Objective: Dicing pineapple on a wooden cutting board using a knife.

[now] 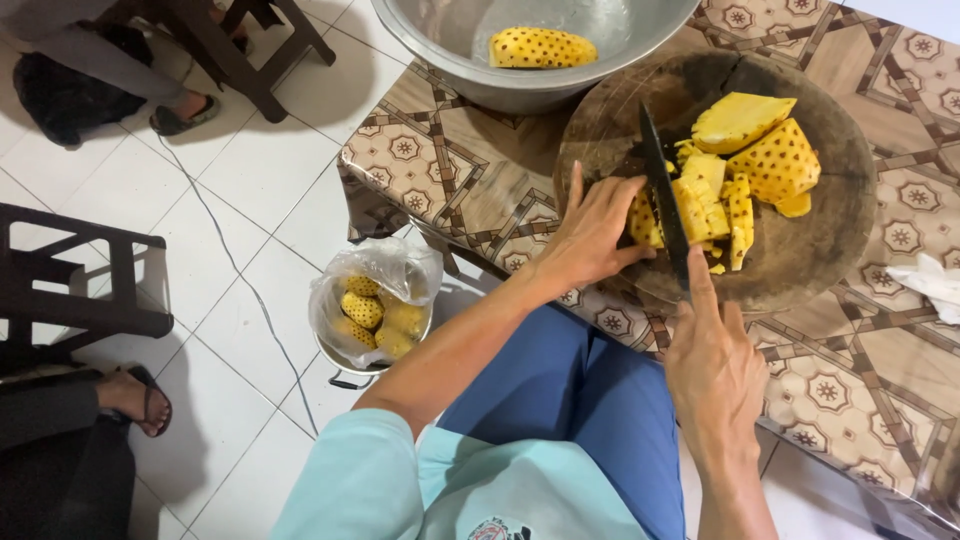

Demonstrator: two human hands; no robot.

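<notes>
Peeled yellow pineapple pieces (pixel 745 160) lie on a round dark wooden chopping board (pixel 830 245). My left hand (pixel 590 230) presses down on the pieces at the board's left side. In my right hand (pixel 712 370) I grip a long dark knife (pixel 662 195), index finger laid along its spine. The blade stands in the pineapple just right of my left fingers.
A large metal basin (pixel 470 70) at the back holds one peeled pineapple chunk (pixel 541 47). A small pot lined with a plastic bag (pixel 375 305) holds pineapple bits on the tiled floor. A white tissue (pixel 935 285) lies at right. Dark stools (pixel 70 290) and other people's feet (pixel 135 398) are at left.
</notes>
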